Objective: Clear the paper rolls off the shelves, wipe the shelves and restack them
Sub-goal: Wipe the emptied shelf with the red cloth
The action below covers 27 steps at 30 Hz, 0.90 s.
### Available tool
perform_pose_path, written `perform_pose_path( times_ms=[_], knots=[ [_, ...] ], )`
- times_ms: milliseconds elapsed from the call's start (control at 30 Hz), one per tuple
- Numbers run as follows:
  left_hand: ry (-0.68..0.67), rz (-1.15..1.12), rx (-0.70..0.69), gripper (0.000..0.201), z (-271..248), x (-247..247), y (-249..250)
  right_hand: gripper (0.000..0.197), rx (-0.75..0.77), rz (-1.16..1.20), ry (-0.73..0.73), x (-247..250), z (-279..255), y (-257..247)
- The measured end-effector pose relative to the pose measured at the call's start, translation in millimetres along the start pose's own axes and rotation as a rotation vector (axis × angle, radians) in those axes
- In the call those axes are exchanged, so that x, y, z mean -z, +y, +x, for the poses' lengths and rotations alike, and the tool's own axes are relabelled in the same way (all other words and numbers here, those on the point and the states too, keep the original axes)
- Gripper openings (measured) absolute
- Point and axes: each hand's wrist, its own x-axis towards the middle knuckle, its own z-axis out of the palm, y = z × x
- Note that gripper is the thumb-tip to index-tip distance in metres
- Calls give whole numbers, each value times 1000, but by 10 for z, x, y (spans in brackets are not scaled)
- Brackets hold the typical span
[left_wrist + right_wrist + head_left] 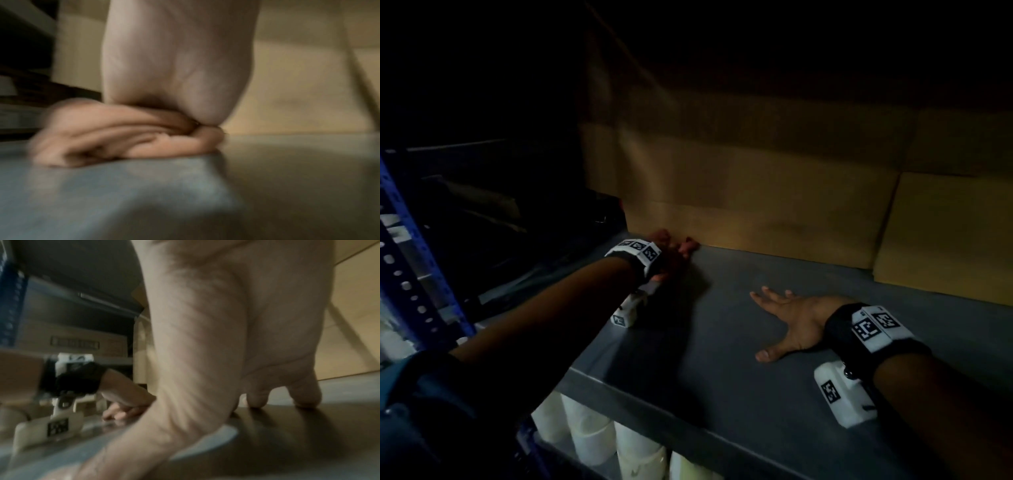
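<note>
The grey shelf [722, 370] is bare of rolls. At its far left back corner my left hand [671, 257] grips a bunched pinkish cloth [690, 247] and presses it onto the shelf, right against the cardboard box. In the left wrist view my palm [174, 65] bears down on the folded cloth [115, 138]. My right hand [787, 315] lies flat on the middle of the shelf with fingers spread and holds nothing; its fingertips [304, 395] touch the surface. White paper rolls [592, 442] stand on the level below, at the bottom left.
Cardboard boxes [756, 192] line the back of the shelf, with another box [948, 236] at the right. A blue perforated upright [404, 257] frames the left side. The scene is dim, and the space left of the shelf is dark.
</note>
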Motion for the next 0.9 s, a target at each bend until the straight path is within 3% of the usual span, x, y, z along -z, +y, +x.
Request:
perform_pose_path(
  times_ms=[67, 133, 300, 400, 467, 600, 667, 800, 900],
  knots=[
    [36, 112, 46, 60, -19, 67, 3, 134, 5, 3, 9, 2, 23, 2],
    [47, 197, -12, 50, -141, 181, 400, 134, -1, 4, 18, -2, 31, 13],
    [0, 49, -432, 52, -226, 264, 1463, 126, 8, 46, 135, -72, -103, 17],
    [-40, 223, -584, 53, -115, 143, 1690, 124, -29, 80, 190, -179, -293, 227],
    [-42, 275, -562, 61, 84, 71, 1480, 127, -69, 62, 134, -259, -448, 510],
    [-1, 70, -216, 67, 104, 21, 739, 139, -208, 64, 26, -387, -742, 1142],
    [36, 33, -122, 70, -47, 75, 652, 148, -251, 76, 11, -434, -825, 1386],
    [53, 152, -114, 61, -234, 95, 1015, 167, -239, 71, -4, -464, -777, 1641],
    [87, 141, -126, 52, -240, 135, 1531, 160, -245, 33, -18, -449, -669, 1690]
  ],
)
